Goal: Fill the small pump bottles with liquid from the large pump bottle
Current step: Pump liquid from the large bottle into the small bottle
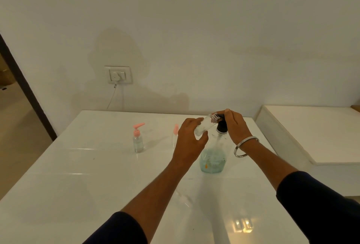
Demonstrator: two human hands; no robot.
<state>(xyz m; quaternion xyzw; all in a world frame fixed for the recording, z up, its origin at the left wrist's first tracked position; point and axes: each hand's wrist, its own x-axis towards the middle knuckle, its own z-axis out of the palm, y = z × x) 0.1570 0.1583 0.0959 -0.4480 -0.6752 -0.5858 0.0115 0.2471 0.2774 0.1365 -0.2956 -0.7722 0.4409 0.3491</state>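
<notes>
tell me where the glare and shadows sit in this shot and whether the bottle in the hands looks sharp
Head view: warm glare patch on the table near the bottom right; the person's soft shadow falls on the wall above the socket; the tilted small clear bottle in the left hand is slightly smeared.

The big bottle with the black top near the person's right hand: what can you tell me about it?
The large pump bottle looks like clear plastic, round-bodied, standing upright on the white table. Pale blue-green liquid fills only its lower part. A black pump head tops its narrow neck; the right hand rests over that pump. The left hand holds a small clear bottle, tilted, with its open mouth at the spout.
</notes>
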